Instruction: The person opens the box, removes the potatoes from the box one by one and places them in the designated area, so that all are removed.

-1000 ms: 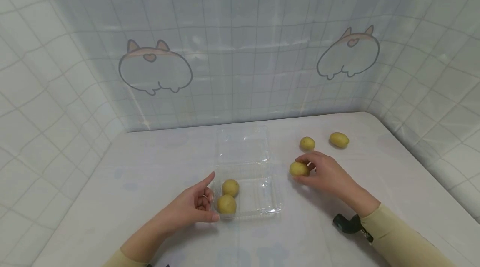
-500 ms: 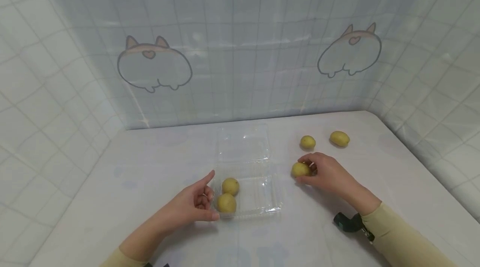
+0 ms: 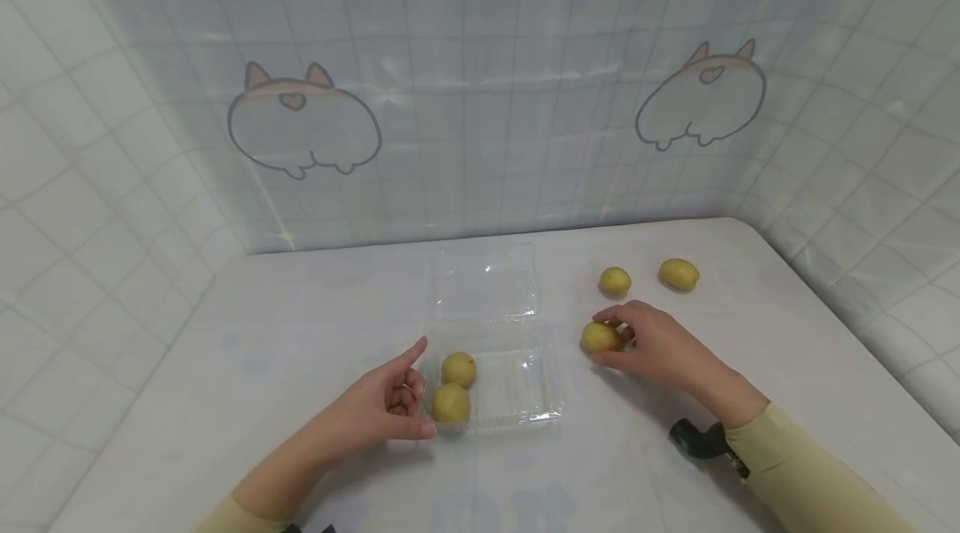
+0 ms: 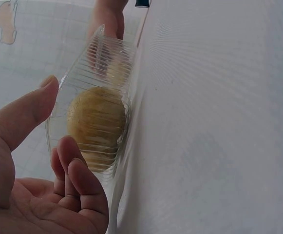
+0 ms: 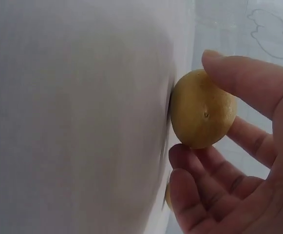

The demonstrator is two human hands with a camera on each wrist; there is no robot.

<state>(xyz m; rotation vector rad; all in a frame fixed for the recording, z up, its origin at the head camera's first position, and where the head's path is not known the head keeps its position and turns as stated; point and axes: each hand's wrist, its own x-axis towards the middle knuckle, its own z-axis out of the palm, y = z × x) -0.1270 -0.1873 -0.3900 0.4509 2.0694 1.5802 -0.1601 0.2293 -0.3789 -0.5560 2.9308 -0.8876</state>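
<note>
A clear plastic container lies with its lid folded back flat on the far side. Two yellow lemons sit at its left end, showing blurred through the ribbed wall in the left wrist view. My left hand holds that end, thumb and fingers around it, some fingers curled against the wall. To the container's right, my right hand pinches another lemon between thumb and fingers, low at the tabletop; whether it touches the cloth I cannot tell.
Two more lemons lie farther back on the right, a smaller-looking lemon and an elongated lemon. A pale cloth covers the table. A tiled-pattern curtain closes off the back. A dark device is at my right wrist.
Hardly anything differs. The view tilts slightly, so the scene shifts a little in frame. Both hands keep their places at the container and the lemon.
</note>
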